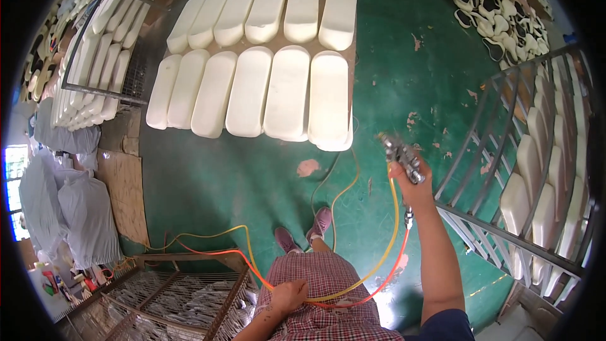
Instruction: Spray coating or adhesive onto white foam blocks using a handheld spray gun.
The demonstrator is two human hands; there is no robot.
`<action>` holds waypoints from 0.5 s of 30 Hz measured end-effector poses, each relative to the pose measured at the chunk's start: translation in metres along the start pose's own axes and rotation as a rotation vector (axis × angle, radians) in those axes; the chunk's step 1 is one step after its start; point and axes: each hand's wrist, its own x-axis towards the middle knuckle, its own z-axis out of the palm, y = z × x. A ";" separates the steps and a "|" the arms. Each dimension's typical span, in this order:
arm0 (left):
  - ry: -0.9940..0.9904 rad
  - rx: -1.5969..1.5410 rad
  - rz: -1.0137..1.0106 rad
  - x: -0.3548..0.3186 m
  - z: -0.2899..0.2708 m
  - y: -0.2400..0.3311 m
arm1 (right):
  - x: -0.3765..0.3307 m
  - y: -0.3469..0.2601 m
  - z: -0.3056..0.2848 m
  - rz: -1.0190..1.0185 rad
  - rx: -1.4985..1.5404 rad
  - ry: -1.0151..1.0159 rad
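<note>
My right hand [420, 180] is closed around the handle of a metal spray gun [401, 155], held out ahead and right of my body. The gun's front end points up and left, toward the pads. A yellow hose [394, 227] and an orange hose [403, 249] run down from it in a curve across my lap. At my waist, my left hand [289, 295] grips both hoses in a closed fist. Ahead lie several long, cream-coloured pads [287, 91] with rounded ends, set in two rows on a brown board [278, 42]. The gun does not touch them.
To the right stands a metal rack [470, 218] of similar pads; another rack [104, 93] is at the far left. A wire-topped frame [170, 290] sits at near left, beside grey-covered items [85, 215]. Hoses trail over the green floor [221, 183]. Black-and-cream pieces [486, 9] are heaped far right.
</note>
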 end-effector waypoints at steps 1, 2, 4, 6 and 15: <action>-0.009 0.010 -0.009 0.000 0.000 0.002 | 0.006 0.005 -0.006 0.005 -0.002 0.069; -0.019 0.020 -0.017 0.000 -0.001 0.004 | 0.009 0.009 -0.011 0.010 -0.005 0.138; -0.002 0.016 -0.024 0.000 -0.002 0.004 | 0.006 0.003 -0.008 0.050 0.041 0.167; 0.012 0.012 -0.028 -0.001 -0.002 0.003 | -0.012 0.007 -0.007 0.034 -0.002 -0.003; -0.052 0.115 0.023 -0.003 0.012 -0.006 | -0.085 0.034 -0.009 0.171 -0.108 -0.126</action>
